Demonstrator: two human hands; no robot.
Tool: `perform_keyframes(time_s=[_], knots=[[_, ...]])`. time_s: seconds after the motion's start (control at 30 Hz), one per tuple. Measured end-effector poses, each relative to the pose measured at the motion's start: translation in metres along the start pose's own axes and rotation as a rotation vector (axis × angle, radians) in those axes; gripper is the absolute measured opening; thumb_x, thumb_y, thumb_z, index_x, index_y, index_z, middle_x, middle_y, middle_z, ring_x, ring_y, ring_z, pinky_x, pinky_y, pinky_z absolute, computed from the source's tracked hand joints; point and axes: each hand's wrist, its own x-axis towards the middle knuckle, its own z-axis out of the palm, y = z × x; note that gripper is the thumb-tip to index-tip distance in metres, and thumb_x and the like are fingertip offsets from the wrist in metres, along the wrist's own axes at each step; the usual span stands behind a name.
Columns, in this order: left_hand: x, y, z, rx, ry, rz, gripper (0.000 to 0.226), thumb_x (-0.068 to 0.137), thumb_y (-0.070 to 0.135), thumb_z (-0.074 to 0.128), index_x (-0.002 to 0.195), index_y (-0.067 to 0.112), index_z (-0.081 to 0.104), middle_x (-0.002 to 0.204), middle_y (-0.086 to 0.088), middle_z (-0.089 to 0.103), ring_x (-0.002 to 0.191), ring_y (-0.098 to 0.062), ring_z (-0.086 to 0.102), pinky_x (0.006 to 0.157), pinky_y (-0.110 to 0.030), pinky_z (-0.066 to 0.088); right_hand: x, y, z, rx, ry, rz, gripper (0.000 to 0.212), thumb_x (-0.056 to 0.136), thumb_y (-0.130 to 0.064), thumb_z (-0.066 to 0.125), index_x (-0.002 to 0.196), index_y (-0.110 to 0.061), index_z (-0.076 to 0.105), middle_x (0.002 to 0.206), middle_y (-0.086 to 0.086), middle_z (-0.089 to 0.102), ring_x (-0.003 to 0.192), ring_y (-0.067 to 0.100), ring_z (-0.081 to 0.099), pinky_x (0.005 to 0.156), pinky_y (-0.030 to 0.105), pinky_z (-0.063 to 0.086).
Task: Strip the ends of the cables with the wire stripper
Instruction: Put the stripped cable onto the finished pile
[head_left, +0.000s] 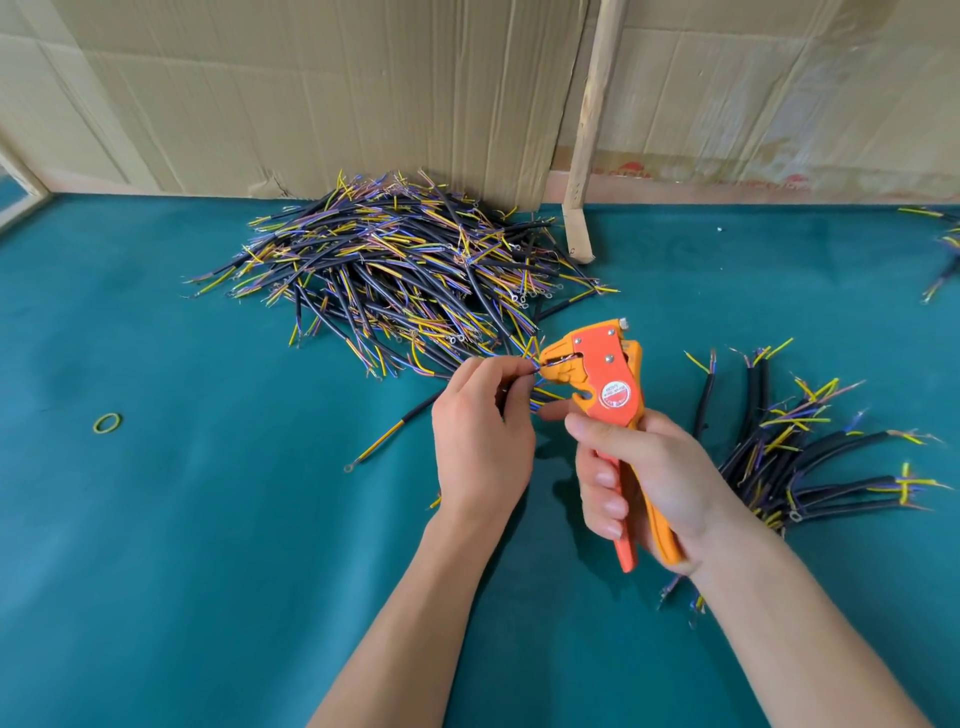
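My right hand (641, 478) grips the handles of an orange wire stripper (605, 384), its jaws pointing left. My left hand (480, 431) pinches a black cable (415, 413) with coloured inner wires and holds one thin wire end in the stripper's jaws. The cable's far end trails left on the table, with a yellow wire ending in a ring terminal. A big heap of black cables (405, 270) with yellow, blue and purple wires lies behind the hands. A smaller pile of cables (810, 452) lies to the right of my right hand.
The table is covered in teal felt (208, 545). A yellow-green rubber band (107, 423) lies at the left. Cardboard sheets (311, 93) and a wooden post (587, 156) stand along the back edge. A few more cables (943, 254) lie at the far right.
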Motion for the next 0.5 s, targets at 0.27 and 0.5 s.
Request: perform_keyframes(time_s=[0.27,0.5], knots=[[0.0,0.001,-0.003,0.029,0.007,-0.044,0.017,0.089,0.0,0.066,0.092,0.015,0.075,0.086,0.006,0.069,0.076,-0.007,0.061,0.076,-0.01,0.045,-0.007,-0.016,-0.018,0.271,-0.129,-0.133,0.045,0.074,-0.015,0.08,0.116,-0.001,0.073,0.078,0.015,0.059,0.063,0.029,0.06,0.062,0.039,0.054],[0.009,0.059,0.011,-0.453,-0.715,-0.402,0.037,0.09,-0.012,0.041,0.095,0.014,0.067,0.07,0.007,0.069,0.055,-0.002,0.06,0.052,-0.015,0.047,-0.016,-0.025,-0.03,0.576,-0.565,-0.216,0.048,0.097,-0.008,0.06,0.139,0.01,0.047,0.108,0.03,0.06,0.094,0.042,0.063,0.09,0.052,0.05]])
